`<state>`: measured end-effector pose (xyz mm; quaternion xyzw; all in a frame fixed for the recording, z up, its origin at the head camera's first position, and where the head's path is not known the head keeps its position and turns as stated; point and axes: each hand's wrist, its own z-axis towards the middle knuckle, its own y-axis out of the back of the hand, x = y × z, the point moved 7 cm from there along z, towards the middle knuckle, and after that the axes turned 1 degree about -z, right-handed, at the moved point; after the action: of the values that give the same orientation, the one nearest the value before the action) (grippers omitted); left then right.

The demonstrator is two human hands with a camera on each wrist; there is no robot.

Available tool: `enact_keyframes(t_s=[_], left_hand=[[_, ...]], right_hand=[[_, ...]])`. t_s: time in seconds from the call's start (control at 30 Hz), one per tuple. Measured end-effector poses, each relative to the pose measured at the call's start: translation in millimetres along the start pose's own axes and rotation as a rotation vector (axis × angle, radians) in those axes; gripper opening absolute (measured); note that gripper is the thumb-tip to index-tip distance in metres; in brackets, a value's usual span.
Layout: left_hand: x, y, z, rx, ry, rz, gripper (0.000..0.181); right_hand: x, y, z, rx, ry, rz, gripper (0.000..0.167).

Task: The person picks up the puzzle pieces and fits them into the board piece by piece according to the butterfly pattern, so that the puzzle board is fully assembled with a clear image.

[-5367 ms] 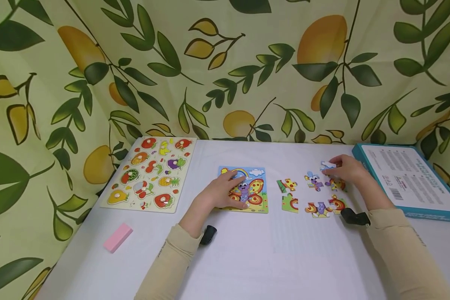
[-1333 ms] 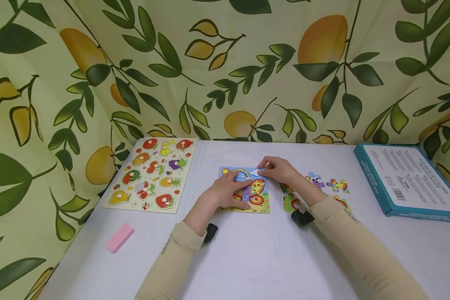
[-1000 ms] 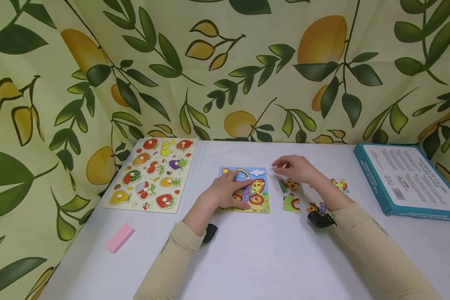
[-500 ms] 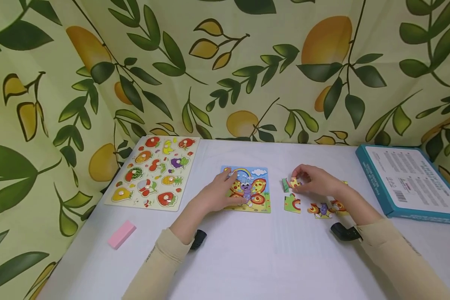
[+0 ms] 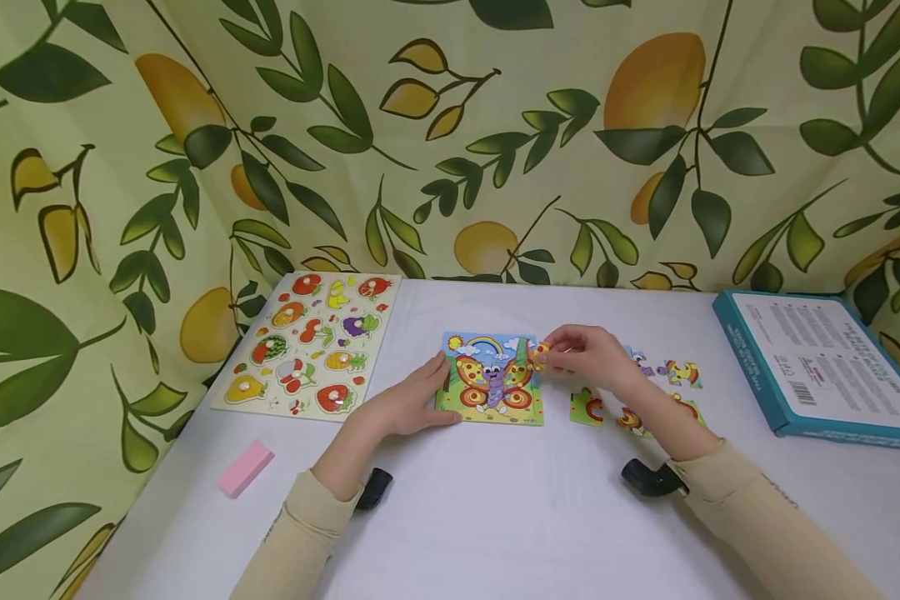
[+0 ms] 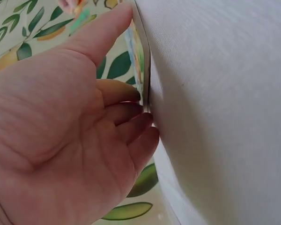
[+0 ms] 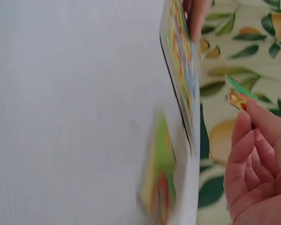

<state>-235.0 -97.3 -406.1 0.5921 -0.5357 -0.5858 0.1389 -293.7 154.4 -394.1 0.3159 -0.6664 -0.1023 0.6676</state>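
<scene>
The square butterfly puzzle board (image 5: 450, 403) lies flat mid-table, its picture showing sun, rainbow and a purple butterfly. My left hand (image 5: 405, 406) rests at its left side, fingers along the left edge and thumb at the near left corner; the left wrist view shows the fingertips (image 6: 149, 123) against the edge. Between thumb and fingers my right hand (image 5: 591, 360) pinches a green, red and yellow puzzle piece (image 7: 239, 97) above the board's upper right part. Several loose pieces lie right of the board, among them a green one (image 5: 585, 408) and a yellow one (image 5: 684, 373), partly behind the right hand and forearm.
A fruit knob puzzle (image 5: 322, 342) lies at the back left. Nearer the front left is a pink block (image 5: 245, 469). On the right lies a flat teal and white box (image 5: 825, 362). Leaf-patterned cloth (image 5: 450, 150) hangs behind the white table (image 5: 495, 517).
The right hand let go of the cloud piece, took the green-and-yellow piece from the table and carried it left over the board. My left hand slid off the picture to the board's left edge.
</scene>
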Motion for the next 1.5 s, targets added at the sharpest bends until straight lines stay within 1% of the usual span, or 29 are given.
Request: enact_keyframes(t_s=[0.07,0.17,0.27,0.4,0.57,0.77,0.93,1.07,1.17,1.3,1.37,1.5], left_hand=[[0.9,0.0,-0.2,-0.004,0.001,-0.010,0.088],[2.1,0.0,0.0,-0.011,0.001,-0.025,0.088],[2.9,0.2,0.4,-0.014,-0.001,-0.026,0.089],[2.3,1.1,1.0,-0.016,-0.015,-0.022,0.091],[0.4,1.2,0.6,-0.006,-0.022,-0.019,0.086],[1.1,0.8,0.9,0.002,-0.009,-0.004,0.076],[1.9,0.9,1.7,0.005,-0.015,0.003,0.074],[2.5,1.2,1.2,0.004,-0.008,0.018,0.075],[2.4,1.7,1.4,0.000,-0.002,0.032,0.075],[1.2,1.8,1.4,-0.004,-0.002,0.049,0.075],[1.0,1.7,1.3,-0.003,0.002,0.057,0.075],[1.2,2.2,0.6,-0.004,0.008,0.071,0.075]], right_hand=[[5,-17,3.9,0.034,-0.028,0.078,0.030],[14,-43,9.5,0.086,-0.047,0.137,0.030],[24,-62,15.4,0.115,-0.054,0.127,0.026],[33,-75,24.5,0.074,-0.068,0.099,0.018],[37,-83,31.3,0.023,-0.073,0.049,0.015],[42,-86,32.6,-0.001,-0.023,-0.065,0.015],[42,-86,32.8,-0.023,-0.026,-0.087,0.015],[45,-90,33.0,-0.005,0.012,-0.071,0.015],[47,-93,33.1,0.007,0.045,-0.081,0.013],[49,-93,31.9,0.011,0.106,-0.162,0.011],[50,-94,30.6,0.024,0.141,-0.203,0.011],[51,-95,29.5,0.065,0.183,-0.231,0.017]])
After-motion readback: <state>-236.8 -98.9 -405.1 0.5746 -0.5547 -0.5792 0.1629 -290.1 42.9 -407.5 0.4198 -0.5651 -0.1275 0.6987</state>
